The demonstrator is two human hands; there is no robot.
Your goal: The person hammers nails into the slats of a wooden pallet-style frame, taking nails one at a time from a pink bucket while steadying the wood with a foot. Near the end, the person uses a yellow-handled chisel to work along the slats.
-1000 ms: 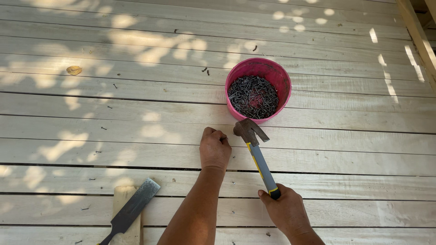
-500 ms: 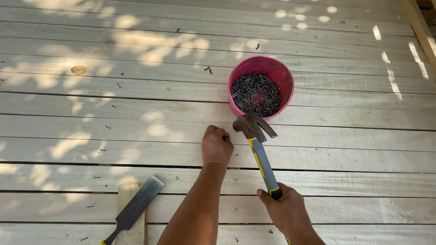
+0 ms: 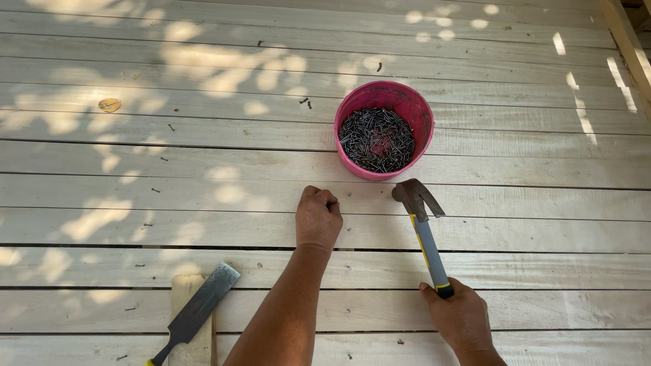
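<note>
Pale, weathered wooden deck boards (image 3: 135, 203) run side to side beneath me, dappled with sun and shade, small dark nails scattered loose on them. My right hand (image 3: 461, 317) is wrapped shut around the low end of a claw hammer with a grey and yellow handle (image 3: 424, 234), its dark steel head raised just below the round pink plastic bucket of black nails (image 3: 384, 130). The hammer looks head-heavy and stiff, so I judge the grip near the butt of the handle is the right place: it gives swing, though the head will want to twist if my hold goes slack. My left hand (image 3: 318, 218) rests on a board left of the hammer head, fingers curled and pinched together at the knuckles; whether a nail stands between them I cannot tell, it is too small to see. A nail would be thin, hard and easy to drop, best held low on its shank. By my left forearm a flat steel chisel (image 3: 200, 308) lies on a short wooden block (image 3: 193, 346).
</note>
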